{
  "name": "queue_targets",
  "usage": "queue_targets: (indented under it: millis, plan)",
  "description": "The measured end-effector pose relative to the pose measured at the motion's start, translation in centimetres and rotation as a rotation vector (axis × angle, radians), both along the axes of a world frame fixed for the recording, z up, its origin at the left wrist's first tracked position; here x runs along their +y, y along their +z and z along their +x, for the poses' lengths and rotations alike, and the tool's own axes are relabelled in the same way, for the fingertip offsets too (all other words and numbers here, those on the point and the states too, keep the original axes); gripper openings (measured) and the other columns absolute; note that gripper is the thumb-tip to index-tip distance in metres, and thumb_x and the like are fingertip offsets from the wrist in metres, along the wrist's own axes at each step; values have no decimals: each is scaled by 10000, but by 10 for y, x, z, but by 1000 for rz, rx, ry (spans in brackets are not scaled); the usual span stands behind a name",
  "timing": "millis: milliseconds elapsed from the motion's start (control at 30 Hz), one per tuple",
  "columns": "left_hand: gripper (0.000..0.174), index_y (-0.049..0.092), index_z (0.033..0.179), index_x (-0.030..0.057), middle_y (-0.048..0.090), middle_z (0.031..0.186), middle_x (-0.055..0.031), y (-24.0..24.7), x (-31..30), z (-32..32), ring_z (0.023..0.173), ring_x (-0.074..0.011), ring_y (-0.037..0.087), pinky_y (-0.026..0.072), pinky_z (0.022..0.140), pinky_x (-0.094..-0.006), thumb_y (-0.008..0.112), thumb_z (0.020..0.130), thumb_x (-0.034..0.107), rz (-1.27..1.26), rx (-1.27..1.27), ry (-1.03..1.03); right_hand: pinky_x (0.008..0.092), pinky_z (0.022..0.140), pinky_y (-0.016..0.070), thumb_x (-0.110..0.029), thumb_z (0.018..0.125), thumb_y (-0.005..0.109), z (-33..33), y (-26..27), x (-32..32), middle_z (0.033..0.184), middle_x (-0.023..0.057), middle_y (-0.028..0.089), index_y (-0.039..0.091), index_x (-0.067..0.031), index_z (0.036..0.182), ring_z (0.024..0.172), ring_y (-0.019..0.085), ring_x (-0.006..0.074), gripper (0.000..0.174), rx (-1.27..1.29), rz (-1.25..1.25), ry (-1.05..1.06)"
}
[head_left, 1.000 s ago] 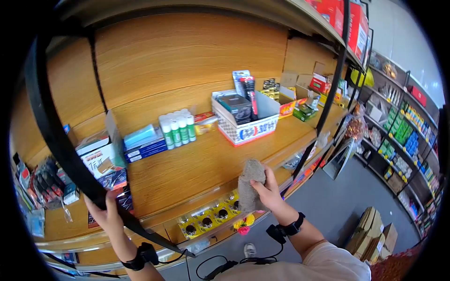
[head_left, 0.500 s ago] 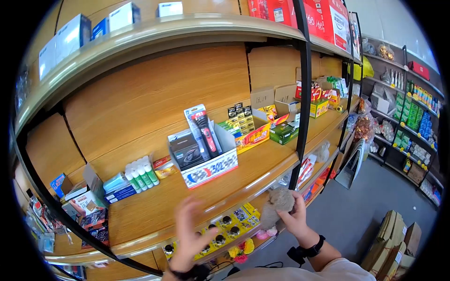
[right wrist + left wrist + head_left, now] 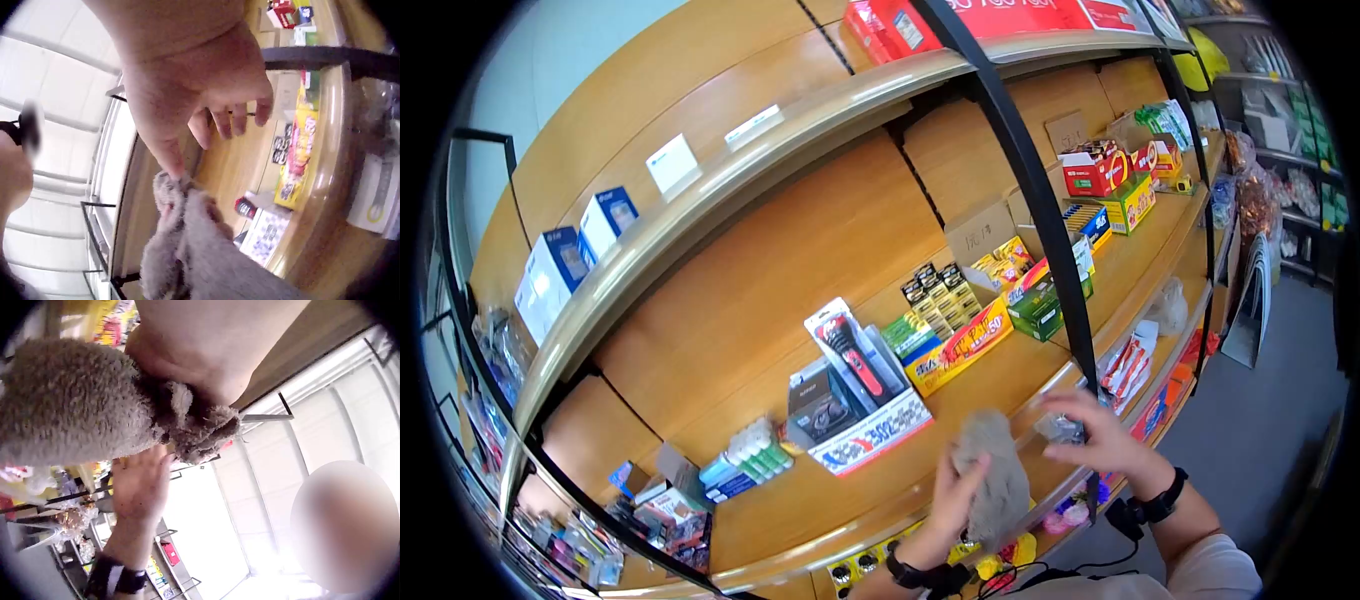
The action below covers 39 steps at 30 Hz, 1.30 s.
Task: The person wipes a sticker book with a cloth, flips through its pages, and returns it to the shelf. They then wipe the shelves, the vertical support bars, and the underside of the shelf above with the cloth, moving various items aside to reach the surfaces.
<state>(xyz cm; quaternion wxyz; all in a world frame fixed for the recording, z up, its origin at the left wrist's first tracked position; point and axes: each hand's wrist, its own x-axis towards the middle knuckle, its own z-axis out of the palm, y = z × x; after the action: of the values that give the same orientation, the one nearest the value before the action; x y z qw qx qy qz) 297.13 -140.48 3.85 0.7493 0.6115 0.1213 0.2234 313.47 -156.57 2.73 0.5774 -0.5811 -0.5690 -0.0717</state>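
Note:
A grey-brown fuzzy cloth (image 3: 997, 480) is bunched up in front of the shelf edge. My left hand (image 3: 950, 502) grips it, thumb lying across the near side; in the left wrist view the cloth (image 3: 75, 403) bulges out from that hand with a crumpled end on the other side. To the right, my right hand (image 3: 1095, 437) is held up with its fingers spread and loosely bent, holding nothing. The right wrist view has this right hand (image 3: 200, 94) close over the folded end of the cloth (image 3: 215, 250), thumb tip right at it.
Behind the hands runs a wooden shelf (image 3: 820, 515) with a white box (image 3: 870, 435) of packaged goods, green-and-white tubes (image 3: 760, 450) and a yellow carton (image 3: 965, 345). A black upright post (image 3: 1040, 200) rises near the right hand. Blue-and-white boxes (image 3: 555, 270) stand on the upper shelf.
The cloth has passed from my right hand to my left. My left hand has let go of the black post and come right; the right hand has opened. The head view has shifted and tilted.

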Motion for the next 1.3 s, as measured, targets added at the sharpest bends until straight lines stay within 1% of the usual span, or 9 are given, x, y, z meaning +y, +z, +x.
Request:
queue_targets:
  millis: [233, 367, 400, 500, 567, 867, 967, 1200, 1300]
  plan:
    - [507, 331, 1283, 16, 514, 1162, -127, 148, 29, 118, 1056, -183, 513, 432, 881, -307, 600, 862, 103, 497, -471, 58, 370, 938, 366, -186, 682, 753, 115, 41, 42, 1146, 184, 472, 423, -2, 1206, 1105, 458, 323, 646, 56, 229, -591]
    - [483, 375, 1255, 5, 550, 1125, -142, 191, 49, 191, 1025, -185, 535, 432, 870, -303, 610, 863, 160, 791, -603, 76, 320, 899, 395, -206, 726, 753, 157, 81, 70, 1080, 89, 525, 404, -6, 1241, 1024, 497, 192, 654, 360, 342, -116]
    - [494, 374, 1253, 5, 551, 1122, -154, 201, 54, 206, 1021, -196, 540, 434, 866, -311, 613, 861, 187, 838, -608, 135, 276, 819, 431, -187, 739, 751, 163, 88, 77, 993, 22, 539, 439, -22, 1209, 921, 508, 119, 588, 309, 332, -66]
    - [527, 371, 1248, 6, 559, 1102, -189, 222, 63, 247, 1010, -229, 551, 437, 861, -332, 618, 856, 259, 906, -616, 253, 229, 718, 443, -74, 746, 696, 173, 87, 81, 894, -6, 540, 502, -41, 1129, 815, 511, 71, 430, 489, 195, 31]
    - [544, 370, 1244, 11, 568, 1073, -211, 231, 67, 266, 1005, -252, 557, 436, 863, -344, 619, 851, 295, 868, -637, 254, 223, 650, 437, 16, 737, 590, 181, 79, 85, 862, -9, 523, 499, -37, 1128, 735, 499, 68, 405, 358, 245, 11]
    - [428, 537, 1137, -33, 611, 1043, -197, 219, 107, 320, 996, -268, 582, 434, 885, -336, 657, 809, 213, 892, -878, 582, 253, 652, 468, 36, 771, 591, 180, 80, 76, 790, 33, 559, 416, -26, 1083, 723, 567, 105, 363, 429, 106, 67]
    - [415, 561, 1103, -34, 615, 1031, -190, 245, 126, 331, 984, -266, 583, 438, 873, -331, 669, 791, 217, 538, -932, 597, 256, 645, 471, 37, 769, 606, 185, 78, 75, 780, 30, 561, 412, -30, 1070, 710, 567, 105, 364, 359, 71, 46]
    - [492, 568, 1044, -45, 625, 985, -134, 288, 122, 350, 876, -186, 578, 444, 795, -275, 735, 741, 306, 852, -1011, 875, 244, 550, 443, -66, 781, 622, 191, 76, 82, 666, 54, 551, 455, -19, 861, 582, 534, 119, 192, 367, 138, 108]
    - [542, 565, 1049, -53, 625, 992, -153, 295, 108, 352, 876, -196, 586, 448, 792, -281, 735, 729, 350, 690, -937, 629, 253, 539, 443, -49, 774, 613, 203, 68, 81, 668, 67, 545, 454, 2, 854, 583, 529, 125, 185, 297, 113, 194]
